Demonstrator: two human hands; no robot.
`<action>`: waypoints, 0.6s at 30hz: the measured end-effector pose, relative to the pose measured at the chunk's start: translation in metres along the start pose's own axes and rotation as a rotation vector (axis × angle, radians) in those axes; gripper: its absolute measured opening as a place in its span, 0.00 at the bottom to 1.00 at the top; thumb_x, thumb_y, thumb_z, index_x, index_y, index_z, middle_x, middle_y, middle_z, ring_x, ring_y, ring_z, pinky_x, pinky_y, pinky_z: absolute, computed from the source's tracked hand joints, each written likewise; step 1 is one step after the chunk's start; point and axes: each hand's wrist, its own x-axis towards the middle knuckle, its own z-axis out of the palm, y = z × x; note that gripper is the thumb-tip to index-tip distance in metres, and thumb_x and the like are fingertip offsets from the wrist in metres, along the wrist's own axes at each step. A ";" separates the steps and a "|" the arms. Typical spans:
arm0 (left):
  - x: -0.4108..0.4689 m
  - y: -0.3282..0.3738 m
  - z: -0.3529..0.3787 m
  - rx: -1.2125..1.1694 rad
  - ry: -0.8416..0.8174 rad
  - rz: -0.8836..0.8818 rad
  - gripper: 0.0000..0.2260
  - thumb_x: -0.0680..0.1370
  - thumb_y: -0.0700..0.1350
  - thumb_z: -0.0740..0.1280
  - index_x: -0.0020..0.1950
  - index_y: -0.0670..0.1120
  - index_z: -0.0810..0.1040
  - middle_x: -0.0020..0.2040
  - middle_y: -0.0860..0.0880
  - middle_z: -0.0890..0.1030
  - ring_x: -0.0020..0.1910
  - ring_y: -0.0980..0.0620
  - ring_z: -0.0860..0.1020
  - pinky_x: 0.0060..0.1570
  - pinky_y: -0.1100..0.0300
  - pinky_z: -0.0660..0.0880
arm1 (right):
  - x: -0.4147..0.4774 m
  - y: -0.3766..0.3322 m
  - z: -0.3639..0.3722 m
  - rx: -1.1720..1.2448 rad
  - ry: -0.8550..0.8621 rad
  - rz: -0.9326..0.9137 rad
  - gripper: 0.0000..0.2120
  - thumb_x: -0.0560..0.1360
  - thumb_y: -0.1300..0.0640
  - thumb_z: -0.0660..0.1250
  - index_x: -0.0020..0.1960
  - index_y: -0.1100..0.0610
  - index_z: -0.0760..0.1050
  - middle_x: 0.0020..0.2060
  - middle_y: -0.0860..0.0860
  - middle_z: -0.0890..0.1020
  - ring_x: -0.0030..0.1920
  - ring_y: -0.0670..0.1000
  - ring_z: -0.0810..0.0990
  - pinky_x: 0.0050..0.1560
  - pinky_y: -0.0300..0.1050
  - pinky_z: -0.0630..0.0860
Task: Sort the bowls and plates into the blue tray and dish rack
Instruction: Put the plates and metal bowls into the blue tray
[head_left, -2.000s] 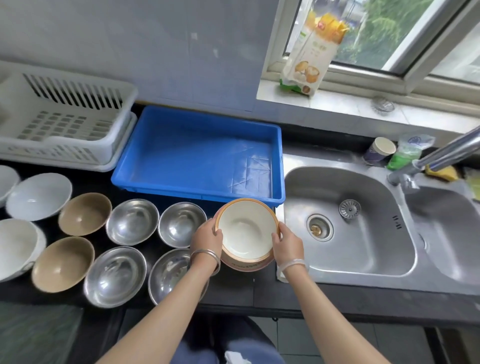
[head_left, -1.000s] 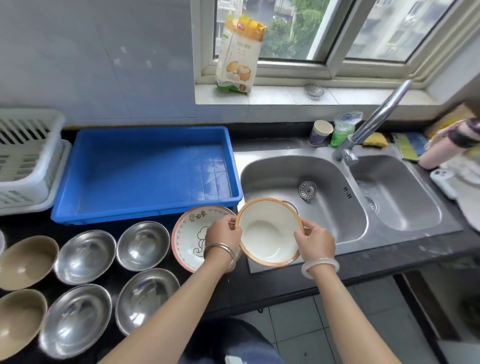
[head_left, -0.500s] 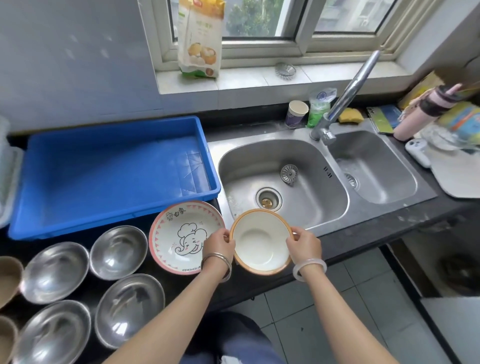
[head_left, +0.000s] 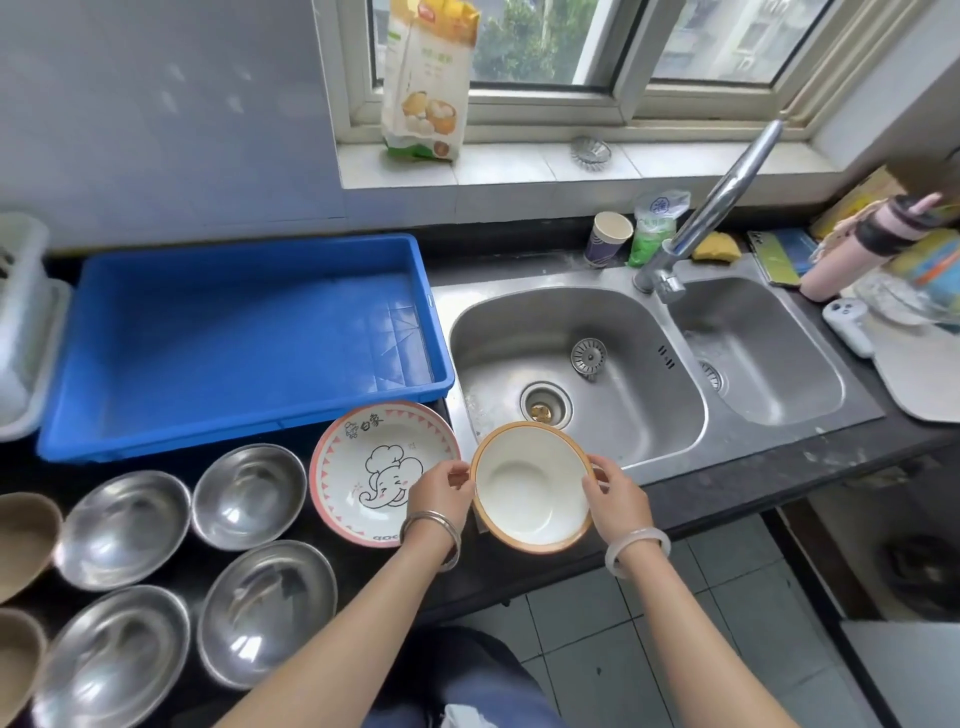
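I hold a white bowl with an orange rim (head_left: 524, 488) over the front edge of the sink, my left hand (head_left: 441, 491) on its left rim and my right hand (head_left: 618, 499) on its right rim. Just left of it, a plate with a pink border and an elephant drawing (head_left: 363, 467) lies on the dark counter. The blue tray (head_left: 249, 343) sits behind the plate with nothing in it. At the far left edge only part of the white dish rack (head_left: 26, 322) shows. Several steel bowls (head_left: 249, 496) and brown bowls (head_left: 23, 535) stand at the lower left.
A double steel sink (head_left: 571, 364) with a tall tap (head_left: 711, 208) fills the right. A paper cup (head_left: 608, 239), a green bag, a sponge and bottles stand behind it. A food bag (head_left: 426, 78) leans on the window sill. Tiled floor lies below the counter edge.
The orange-rimmed bowl has come off the elephant plate and moved right, toward the sink's front edge, still held in both hands. The view has swung right, so the rack is nearly out of frame.
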 end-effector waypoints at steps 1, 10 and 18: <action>-0.001 -0.001 -0.004 -0.019 0.020 -0.003 0.12 0.75 0.41 0.66 0.58 0.44 0.78 0.55 0.47 0.82 0.52 0.49 0.79 0.55 0.58 0.75 | 0.001 -0.004 -0.002 -0.027 0.010 -0.023 0.16 0.78 0.57 0.59 0.66 0.54 0.70 0.59 0.52 0.79 0.56 0.53 0.77 0.56 0.47 0.73; -0.003 -0.025 -0.061 0.022 0.362 -0.033 0.15 0.74 0.38 0.66 0.60 0.44 0.76 0.64 0.43 0.74 0.63 0.44 0.72 0.66 0.53 0.67 | 0.011 -0.091 0.039 -0.257 -0.147 -0.448 0.17 0.78 0.56 0.58 0.66 0.54 0.71 0.63 0.51 0.77 0.64 0.51 0.73 0.63 0.43 0.67; -0.005 -0.044 -0.083 -0.088 0.409 -0.180 0.18 0.72 0.33 0.63 0.62 0.42 0.73 0.61 0.40 0.75 0.58 0.41 0.75 0.57 0.50 0.74 | 0.036 -0.134 0.092 -0.631 -0.432 -0.423 0.14 0.78 0.51 0.56 0.61 0.52 0.73 0.52 0.54 0.82 0.49 0.56 0.80 0.49 0.46 0.75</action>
